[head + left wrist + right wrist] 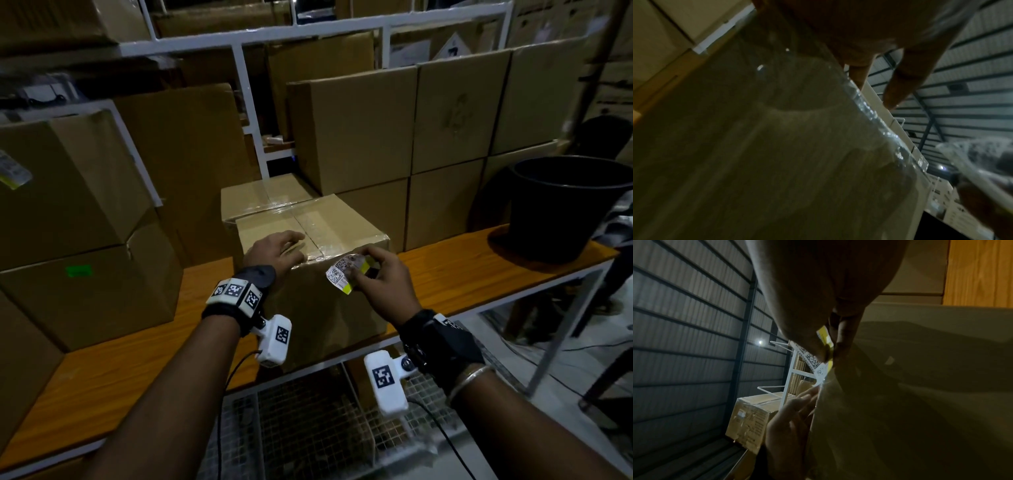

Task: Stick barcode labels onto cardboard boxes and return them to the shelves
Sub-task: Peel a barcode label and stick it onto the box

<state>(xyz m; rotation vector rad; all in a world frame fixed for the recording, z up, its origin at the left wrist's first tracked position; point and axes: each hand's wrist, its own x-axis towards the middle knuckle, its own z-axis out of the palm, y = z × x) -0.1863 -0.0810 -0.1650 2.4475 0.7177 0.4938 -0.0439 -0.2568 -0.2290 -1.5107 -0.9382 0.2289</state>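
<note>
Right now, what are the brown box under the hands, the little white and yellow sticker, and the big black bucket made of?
The brown taped box looks like matt cardboard; glossy clear tape glints along its top seam. The white and yellow sticker, pinched by the right hand, seems thin printed paper, since it curls. The black bucket is probably plastic, smooth and dull, though that is hard to tell.

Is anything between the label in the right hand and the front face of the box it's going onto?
Nothing visible. The right hand pinches the barcode label just at the box front's upper edge; the left hand rests on top, clear of that face.
</note>
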